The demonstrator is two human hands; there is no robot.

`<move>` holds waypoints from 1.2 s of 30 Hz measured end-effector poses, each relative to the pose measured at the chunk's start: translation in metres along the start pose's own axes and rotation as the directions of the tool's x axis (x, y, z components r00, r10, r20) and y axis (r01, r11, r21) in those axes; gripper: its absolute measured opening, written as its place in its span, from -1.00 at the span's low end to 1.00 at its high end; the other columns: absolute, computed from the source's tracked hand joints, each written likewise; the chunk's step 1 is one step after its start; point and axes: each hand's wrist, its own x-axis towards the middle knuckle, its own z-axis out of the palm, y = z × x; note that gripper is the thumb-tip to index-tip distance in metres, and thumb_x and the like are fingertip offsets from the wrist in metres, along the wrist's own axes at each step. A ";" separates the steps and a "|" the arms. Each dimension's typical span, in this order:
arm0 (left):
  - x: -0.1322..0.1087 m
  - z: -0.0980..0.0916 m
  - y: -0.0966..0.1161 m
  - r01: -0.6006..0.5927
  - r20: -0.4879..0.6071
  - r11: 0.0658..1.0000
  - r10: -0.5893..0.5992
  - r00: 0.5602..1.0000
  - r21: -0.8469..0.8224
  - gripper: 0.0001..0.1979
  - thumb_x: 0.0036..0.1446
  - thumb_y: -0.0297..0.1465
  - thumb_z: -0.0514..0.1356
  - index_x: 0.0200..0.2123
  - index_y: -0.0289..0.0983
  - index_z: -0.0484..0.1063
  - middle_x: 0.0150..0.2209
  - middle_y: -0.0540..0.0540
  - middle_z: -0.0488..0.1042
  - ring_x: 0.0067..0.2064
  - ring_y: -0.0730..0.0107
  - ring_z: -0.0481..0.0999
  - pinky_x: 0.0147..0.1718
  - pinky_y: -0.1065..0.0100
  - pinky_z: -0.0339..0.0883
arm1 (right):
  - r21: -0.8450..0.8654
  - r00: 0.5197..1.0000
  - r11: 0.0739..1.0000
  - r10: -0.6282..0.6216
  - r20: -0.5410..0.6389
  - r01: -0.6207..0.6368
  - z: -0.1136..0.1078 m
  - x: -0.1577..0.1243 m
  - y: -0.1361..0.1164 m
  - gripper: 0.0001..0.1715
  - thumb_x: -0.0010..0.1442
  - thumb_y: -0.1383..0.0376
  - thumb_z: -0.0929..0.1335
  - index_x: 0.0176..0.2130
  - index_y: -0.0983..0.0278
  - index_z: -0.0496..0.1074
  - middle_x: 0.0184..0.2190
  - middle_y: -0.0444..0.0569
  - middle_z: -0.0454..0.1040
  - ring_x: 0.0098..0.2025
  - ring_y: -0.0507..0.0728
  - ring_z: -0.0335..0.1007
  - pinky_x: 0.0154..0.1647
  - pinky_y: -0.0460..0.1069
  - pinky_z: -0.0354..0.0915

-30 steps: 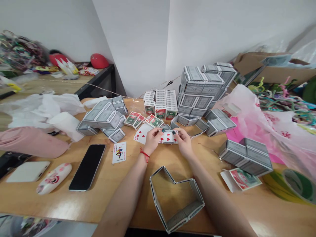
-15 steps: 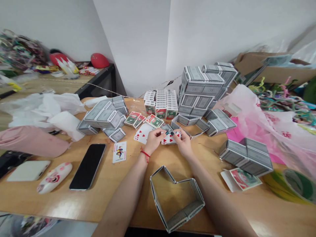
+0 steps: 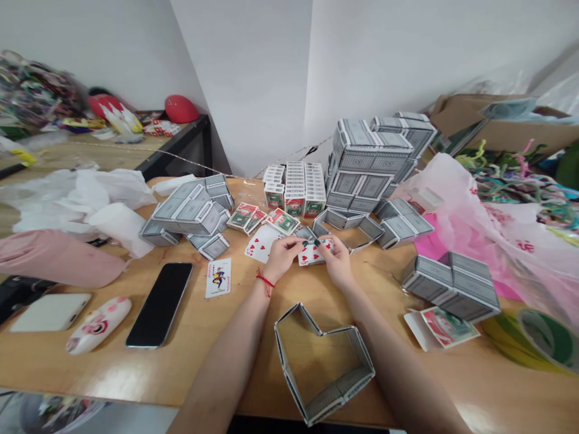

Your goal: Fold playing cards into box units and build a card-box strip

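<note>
Both my hands meet over the middle of the wooden table [image 3: 190,361], pinching a small stack of playing cards [image 3: 313,254] with red hearts facing up. My left hand [image 3: 281,258], with a red string at the wrist, grips the stack's left side. My right hand [image 3: 335,259], with dark nails, grips its right side. A heart-shaped frame made of folded cards [image 3: 322,361] lies on the table just in front of my forearms. A loose hearts card [image 3: 261,244] lies left of my left hand, and a joker card [image 3: 219,278] further left.
Piles of folded card blocks [image 3: 192,211] [image 3: 371,157] [image 3: 452,286] and boxed decks [image 3: 295,190] stand behind and beside my hands. A black phone [image 3: 160,304], a white case [image 3: 49,312] and a pink mouse [image 3: 97,324] lie at left. A pink plastic bag [image 3: 488,235] fills the right.
My hands have closed the fanned hearts cards into a tighter stack and shifted slightly away from me. Nothing else on the table has moved.
</note>
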 end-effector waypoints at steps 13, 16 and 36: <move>0.000 -0.003 0.000 -0.017 0.046 0.999 0.015 0.999 0.048 -0.78 -0.05 -0.42 0.09 -0.36 -0.29 0.53 -0.36 -0.04 0.51 -0.29 0.39 0.41 -0.26 0.40 0.26 | -0.015 1.000 1.000 0.007 -0.021 -0.008 0.000 -0.001 -0.005 -0.73 -0.03 0.14 0.34 -0.33 0.23 0.31 -0.57 -0.21 0.29 -0.56 -0.03 0.18 -0.54 -0.12 0.17; -0.001 -0.001 0.002 -0.025 0.035 0.999 0.024 0.999 0.035 -0.78 -0.03 -0.39 0.10 -0.35 -0.29 0.52 -0.37 -0.04 0.49 -0.30 0.39 0.40 -0.29 0.39 0.26 | -0.026 1.000 1.000 0.010 -0.020 -0.011 -0.001 -0.001 -0.004 -0.71 -0.03 0.11 0.34 -0.32 0.23 0.31 -0.56 -0.19 0.30 -0.56 -0.01 0.18 -0.54 -0.12 0.18; 0.000 0.002 -0.001 -0.087 0.001 0.994 0.087 0.996 0.060 -0.84 -0.02 -0.34 0.13 -0.49 -0.31 0.43 -0.54 0.04 0.29 -0.46 0.52 0.21 -0.46 0.46 0.10 | -0.038 1.000 0.999 0.019 0.016 -0.018 -0.003 0.003 0.000 -0.73 -0.05 0.12 0.35 -0.42 0.28 0.38 -0.62 -0.21 0.29 -0.59 -0.03 0.13 -0.56 -0.12 0.09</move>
